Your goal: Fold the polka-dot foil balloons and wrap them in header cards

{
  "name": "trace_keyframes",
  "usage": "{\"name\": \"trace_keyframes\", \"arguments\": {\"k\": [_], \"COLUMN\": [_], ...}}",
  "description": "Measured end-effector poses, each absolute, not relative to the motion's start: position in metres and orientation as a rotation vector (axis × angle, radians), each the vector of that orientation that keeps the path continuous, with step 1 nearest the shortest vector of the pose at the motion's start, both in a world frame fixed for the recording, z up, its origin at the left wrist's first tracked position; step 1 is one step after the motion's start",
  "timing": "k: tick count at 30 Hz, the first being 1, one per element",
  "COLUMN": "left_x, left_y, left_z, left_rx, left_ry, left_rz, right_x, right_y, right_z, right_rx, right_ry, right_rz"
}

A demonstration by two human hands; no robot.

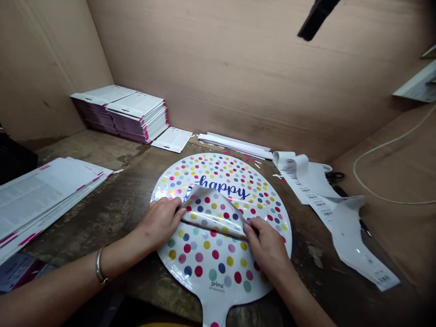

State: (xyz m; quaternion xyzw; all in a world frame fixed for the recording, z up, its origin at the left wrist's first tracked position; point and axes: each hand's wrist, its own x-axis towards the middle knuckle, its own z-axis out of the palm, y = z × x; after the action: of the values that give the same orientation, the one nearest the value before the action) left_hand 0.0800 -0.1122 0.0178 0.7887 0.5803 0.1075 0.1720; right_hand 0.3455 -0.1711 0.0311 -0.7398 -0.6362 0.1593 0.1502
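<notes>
A flat dotted balloon [214, 254] (lettered "happy", upside down) is laid on the table [119, 200]. Across its middle, a dotted fold [214, 213] is pinched by the left hand [163, 222] and right hand [267, 245]. Beyond, cards [131, 106] are stacked; label strips [350, 238] are spread rightward.

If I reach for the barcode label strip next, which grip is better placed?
Probably the right grip: it's nearer the label strip, on the same side of the dotted balloon. The left grip is farther off. Both hold the balloon's fold, so the right must let go first.
</notes>
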Motion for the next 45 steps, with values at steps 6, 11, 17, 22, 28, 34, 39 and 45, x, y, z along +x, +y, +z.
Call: {"name": "trace_keyframes", "arguments": {"k": [6, 11, 17, 22, 28, 34, 39, 45], "left_x": [0.083, 0.084, 0.090, 0.112, 0.133, 0.130, 0.131, 0.132], "left_y": [-0.113, -0.116, -0.104, -0.093, -0.086, -0.086, -0.085, -0.085], "left_z": [0.014, 0.011, 0.030, 0.029, 0.000, -0.004, -0.004, -0.005], "left_rx": [2.178, 2.399, 2.393, 2.777, 2.761, 2.708, 2.631, 2.643], "left_ry": [1.666, 1.573, 1.693, 1.456, 1.046, 1.170, 1.224, 1.246], "left_rz": [0.455, 0.317, -0.020, 0.253, 0.132, 0.127, 0.096, 0.095], "right_x": [0.341, 0.339, 0.340, 0.340, 0.334, 0.322, 0.366, 0.344], "right_y": [-0.164, -0.159, -0.155, -0.154, -0.155, -0.170, -0.166, -0.107], "right_z": [0.028, 0.023, 0.021, 0.022, 0.030, 0.019, 0.023, 0.046], "right_rx": [-2.293, -2.301, -2.269, -2.230, -2.233, -1.757, -2.244, -1.928], "right_ry": [-1.857, -1.962, -2.021, -2.071, -2.181, -2.570, -2.149, -2.212], "right_rz": [0.362, 0.230, 0.231, 0.224, -0.079, 0.236, 0.080, 0.328]}}
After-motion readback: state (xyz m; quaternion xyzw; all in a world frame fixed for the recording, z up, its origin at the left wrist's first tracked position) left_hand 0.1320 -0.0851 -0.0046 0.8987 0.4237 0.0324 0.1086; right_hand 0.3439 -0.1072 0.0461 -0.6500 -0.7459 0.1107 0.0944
